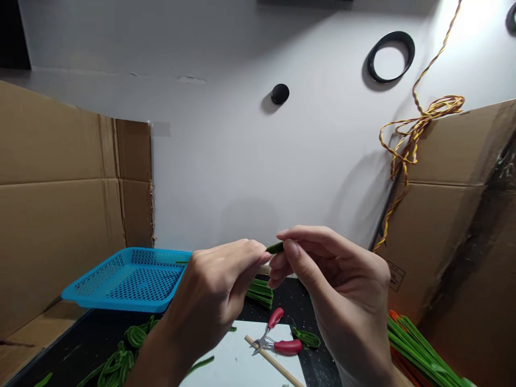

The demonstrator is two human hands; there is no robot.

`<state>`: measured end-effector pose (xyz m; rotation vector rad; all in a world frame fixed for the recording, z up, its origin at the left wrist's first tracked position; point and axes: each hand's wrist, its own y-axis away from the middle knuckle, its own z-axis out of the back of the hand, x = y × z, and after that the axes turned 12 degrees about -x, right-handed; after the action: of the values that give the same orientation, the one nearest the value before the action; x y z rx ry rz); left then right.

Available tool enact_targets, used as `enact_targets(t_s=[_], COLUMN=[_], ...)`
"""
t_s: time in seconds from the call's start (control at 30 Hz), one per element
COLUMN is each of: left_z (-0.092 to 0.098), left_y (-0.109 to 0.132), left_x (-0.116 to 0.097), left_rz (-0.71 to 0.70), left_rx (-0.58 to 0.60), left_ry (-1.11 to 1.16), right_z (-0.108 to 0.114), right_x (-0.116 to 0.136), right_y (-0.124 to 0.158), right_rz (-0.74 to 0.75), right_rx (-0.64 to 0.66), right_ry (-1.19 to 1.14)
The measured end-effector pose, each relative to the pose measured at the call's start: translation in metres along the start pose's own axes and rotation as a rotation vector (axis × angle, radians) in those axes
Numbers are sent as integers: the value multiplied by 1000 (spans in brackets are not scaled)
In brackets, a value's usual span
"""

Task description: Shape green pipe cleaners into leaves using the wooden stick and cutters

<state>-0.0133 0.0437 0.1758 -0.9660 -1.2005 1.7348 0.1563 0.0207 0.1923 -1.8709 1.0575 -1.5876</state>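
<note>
My left hand (215, 285) and my right hand (342, 290) meet in front of me, fingertips pinched on a short green pipe cleaner (275, 248). It spans the small gap between them, its ends hidden by the fingers. Below, a white board (237, 357) carries red-handled pliers (287, 347) with open jaws, lying partly across a thin wooden stick (274, 361). Loose green pipe cleaner pieces lie on the board too. A looped green piece (307, 338) rests just right of it, beyond the pliers' handle.
A blue perforated basket (116, 307) stands at left. Coiled green pipe cleaners (116, 363) lie in front of it. A green bundle (260, 293) sits behind the board; green and orange stems (427, 349) are at right. Cardboard walls (56, 156) flank the black table, and a twisted cable (419, 126) hangs at right.
</note>
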Motion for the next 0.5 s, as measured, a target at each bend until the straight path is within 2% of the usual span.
enact_targets(t_s=[0.1,0.23,0.4,0.5], left_z=[-2,-4,-3,-1], left_y=[0,0,1,0], left_x=[0,-1,-1,-2], left_rz=[-13,49,92,122], left_rx=[-49,-105,-36,3], left_ry=[22,40,71,99], right_z=[1,5,6,2], right_x=[-1,-4,-1,0], right_y=[0,-2,-2,-1], right_rz=[-45,-48,-60,-77], right_rx=[2,7,101,95], right_ry=[-79,-88,49,55])
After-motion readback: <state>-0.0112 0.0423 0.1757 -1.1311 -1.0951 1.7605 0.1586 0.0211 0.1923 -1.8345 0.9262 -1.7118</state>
